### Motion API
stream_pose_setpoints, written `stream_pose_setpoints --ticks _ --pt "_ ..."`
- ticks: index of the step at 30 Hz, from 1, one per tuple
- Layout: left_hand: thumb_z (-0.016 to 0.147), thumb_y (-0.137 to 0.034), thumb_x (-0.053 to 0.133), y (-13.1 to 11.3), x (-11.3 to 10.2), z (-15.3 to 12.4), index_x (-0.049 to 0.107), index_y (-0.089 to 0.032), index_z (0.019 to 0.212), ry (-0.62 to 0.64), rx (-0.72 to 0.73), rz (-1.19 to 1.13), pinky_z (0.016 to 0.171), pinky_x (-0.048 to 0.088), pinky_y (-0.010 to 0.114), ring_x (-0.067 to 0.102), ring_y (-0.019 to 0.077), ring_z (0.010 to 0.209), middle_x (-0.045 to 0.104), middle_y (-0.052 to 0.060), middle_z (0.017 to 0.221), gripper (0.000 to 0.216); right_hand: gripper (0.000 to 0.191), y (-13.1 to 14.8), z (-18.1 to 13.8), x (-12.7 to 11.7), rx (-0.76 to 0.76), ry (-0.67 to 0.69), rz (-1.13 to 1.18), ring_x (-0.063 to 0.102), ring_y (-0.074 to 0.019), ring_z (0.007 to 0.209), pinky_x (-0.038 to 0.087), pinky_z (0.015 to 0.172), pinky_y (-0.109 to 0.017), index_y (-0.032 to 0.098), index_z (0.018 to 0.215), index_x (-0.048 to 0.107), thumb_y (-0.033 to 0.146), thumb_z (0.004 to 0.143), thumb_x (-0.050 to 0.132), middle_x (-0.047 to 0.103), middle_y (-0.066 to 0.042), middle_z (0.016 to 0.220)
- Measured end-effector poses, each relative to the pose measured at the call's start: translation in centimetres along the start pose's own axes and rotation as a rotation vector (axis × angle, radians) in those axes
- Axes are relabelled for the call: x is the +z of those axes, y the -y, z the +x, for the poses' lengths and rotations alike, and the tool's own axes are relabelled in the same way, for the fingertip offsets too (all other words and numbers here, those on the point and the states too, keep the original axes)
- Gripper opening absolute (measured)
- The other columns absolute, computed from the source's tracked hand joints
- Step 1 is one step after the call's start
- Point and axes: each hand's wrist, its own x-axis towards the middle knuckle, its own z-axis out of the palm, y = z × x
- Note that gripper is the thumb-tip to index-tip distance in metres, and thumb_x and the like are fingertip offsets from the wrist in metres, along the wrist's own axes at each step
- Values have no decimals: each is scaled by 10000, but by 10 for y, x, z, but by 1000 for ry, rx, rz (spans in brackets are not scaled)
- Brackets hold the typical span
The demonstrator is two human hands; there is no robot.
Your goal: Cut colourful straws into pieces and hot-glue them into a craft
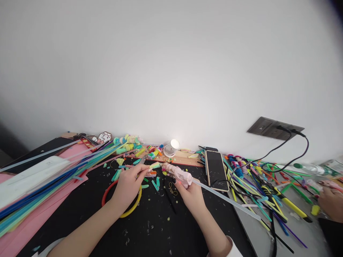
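Observation:
My right hand [191,196] is wrapped round the handle of a pale pink hot glue gun [180,175]. A long translucent glue stick [227,200] sticks out of its back end. Between the fingertips of my left hand [131,184] is a short yellow-green fuzzy pipe cleaner piece [154,165]. The gun's nozzle points at that piece from the right; whether they touch I cannot tell. Below my left wrist lies a red and yellow ring [134,207], partly hidden by the arm. Short teal pipe cleaner pieces [155,185] lie on the black table between my hands.
A lit white lamp [171,148] stands by the wall. At right are a phone [216,169], loose pipe cleaners [252,185], a yellow-black cutter [293,207] and another person's hand [332,201]. Long pipe cleaner bundles [59,185] lie at left. Cables hang from a wall socket [274,127].

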Motion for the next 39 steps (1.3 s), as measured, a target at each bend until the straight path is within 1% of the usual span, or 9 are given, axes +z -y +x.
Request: stream_pose_setpoints --ticks 4,7,12,14,19,25,32,37,39 --pt "911 -418 423 -2 -1 -1 679 -231 840 -8 7 20 640 446 288 678 207 659 759 7 756 326 146 -4 -2 1 -38 46 -1 681 -211 781 544 720 -278 216 771 681 298 839 582 693 -27 707" --pt "908 -431 429 -2 0 -2 672 -234 815 -8 7 27 699 460 309 688 213 681 764 6 763 327 142 -3 -2 1 -62 55 5 650 -183 711 519 659 -252 213 753 661 298 839 585 678 -20 708" --pt "893 -458 436 -4 1 -1 687 -233 815 -3 21 1 656 479 307 684 213 661 768 19 761 346 130 0 0 1 -92 56 18 581 -140 598 469 580 -220 203 764 656 280 837 580 659 -9 697" --pt "893 -468 444 -5 1 0 706 -238 815 -3 25 -10 658 500 301 688 212 678 774 24 779 358 131 0 0 1 -100 54 18 579 -138 598 466 584 -219 204 757 651 273 839 576 657 -7 694" --pt "901 -472 454 -7 1 0 753 -253 864 18 40 -40 722 555 317 700 214 735 782 33 824 373 109 -2 0 2 -95 56 8 585 -140 614 473 601 -222 203 784 661 253 834 578 664 -6 718" --pt "914 -475 440 -6 2 -1 754 -257 871 13 41 -38 776 572 355 705 218 751 780 37 829 385 115 0 -1 2 -120 62 40 549 -126 582 434 559 -210 202 758 635 263 835 575 619 9 679" --pt "920 -481 427 -7 2 -1 747 -258 852 0 53 -11 761 570 345 701 213 721 779 30 806 396 101 0 0 2 -133 79 42 529 -118 575 404 563 -211 205 760 605 253 839 566 596 21 671" --pt "927 -506 413 -7 1 -1 738 -246 850 6 51 14 752 561 333 705 222 749 783 40 843 423 138 1 0 0 -144 75 -26 533 -114 565 373 543 -209 213 720 565 260 850 558 589 28 654" --pt "931 -507 407 -6 1 0 737 -244 864 10 58 15 748 558 330 707 225 757 784 45 858 427 123 2 -1 -2 -148 76 -86 546 -116 577 376 558 -212 219 736 570 254 851 548 601 27 664"
